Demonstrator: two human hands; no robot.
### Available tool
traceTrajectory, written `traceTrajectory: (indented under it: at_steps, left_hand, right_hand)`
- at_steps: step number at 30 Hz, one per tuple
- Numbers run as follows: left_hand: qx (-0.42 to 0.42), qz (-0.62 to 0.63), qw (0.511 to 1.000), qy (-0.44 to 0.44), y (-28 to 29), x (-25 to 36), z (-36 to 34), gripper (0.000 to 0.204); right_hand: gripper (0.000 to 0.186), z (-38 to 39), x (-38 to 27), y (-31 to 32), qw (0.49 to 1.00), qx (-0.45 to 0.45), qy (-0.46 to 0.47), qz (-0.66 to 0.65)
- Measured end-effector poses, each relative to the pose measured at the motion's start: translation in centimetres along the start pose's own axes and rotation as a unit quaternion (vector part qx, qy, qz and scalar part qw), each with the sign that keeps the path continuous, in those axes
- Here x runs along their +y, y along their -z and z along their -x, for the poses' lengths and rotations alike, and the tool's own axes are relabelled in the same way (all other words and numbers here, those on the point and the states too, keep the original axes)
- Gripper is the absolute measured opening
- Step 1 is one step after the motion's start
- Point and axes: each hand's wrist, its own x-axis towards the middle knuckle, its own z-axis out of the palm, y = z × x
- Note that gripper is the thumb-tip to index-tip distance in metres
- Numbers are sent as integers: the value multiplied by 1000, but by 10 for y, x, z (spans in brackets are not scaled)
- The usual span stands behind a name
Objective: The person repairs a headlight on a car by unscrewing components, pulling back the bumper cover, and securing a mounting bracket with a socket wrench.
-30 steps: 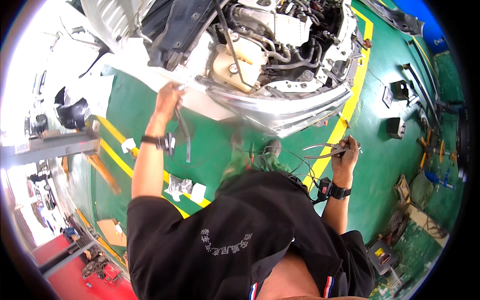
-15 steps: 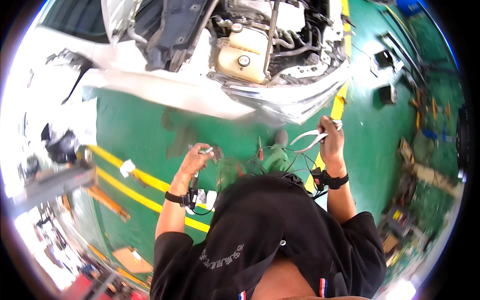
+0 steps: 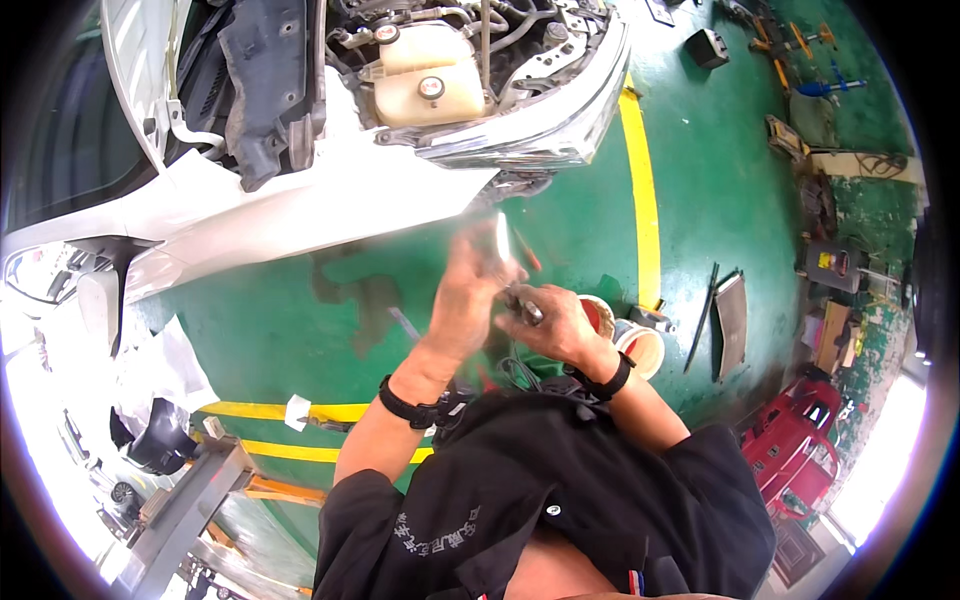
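My two hands are close together in front of my body, below the car's front corner. My right hand [image 3: 560, 325] is closed round the pliers [image 3: 530, 311]; only a dull metal end shows between its fingers. My left hand [image 3: 463, 305] is held up just left of it, its fingers smeared by motion. A bright, pale strip [image 3: 503, 237] shows at the left fingertips, too blurred to name. Beyond the hands stands the white car [image 3: 330, 215] with its engine bay exposed, a cream coolant tank [image 3: 430, 88] inside.
Two buckets [image 3: 641, 350] stand on the green floor beside my right wrist. Further right lie a flat grey panel [image 3: 731, 325] and a dark rod [image 3: 701, 318]. A red tool case [image 3: 795, 440] is at the lower right. A grey lift arm [image 3: 180, 505] is at the lower left.
Both hands have come together from far apart, the right moving left and down, the left moving right and up. My view has turned, so the car sits further left and the buckets show.
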Motion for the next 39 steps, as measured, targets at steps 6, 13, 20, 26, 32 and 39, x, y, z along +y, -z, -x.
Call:
traceTrajectory:
  at_steps: [6, 13, 20, 26, 32, 39]
  left_hand:
    - [-46, -261, 964, 16, 16, -10, -23, 49]
    - [125, -739, 584, -312, 132, 95, -142, 23]
    - [-27, -666, 745, 3, 177, 131, -194, 32]
    - [-10, -689, 719, -93, 166, 126, -204, 31]
    - [17, -732, 659, -173, 182, 118, -202, 33]
    - [75, -825, 465, -313, 213, 115, -200, 38]
  right_hand:
    - [16, 17, 47, -4, 992, 95, 20, 79]
    - [27, 59, 145, -14, 931, 65, -347, -93]
    - [34, 50, 216, -41, 849, 216, -463, -136]
    - [23, 45, 284, -93, 737, 308, -482, -361]
    - [23, 21, 403, -143, 700, 239, -503, -448]
    - [21, -14, 598, -186, 786, 264, -436, -349]
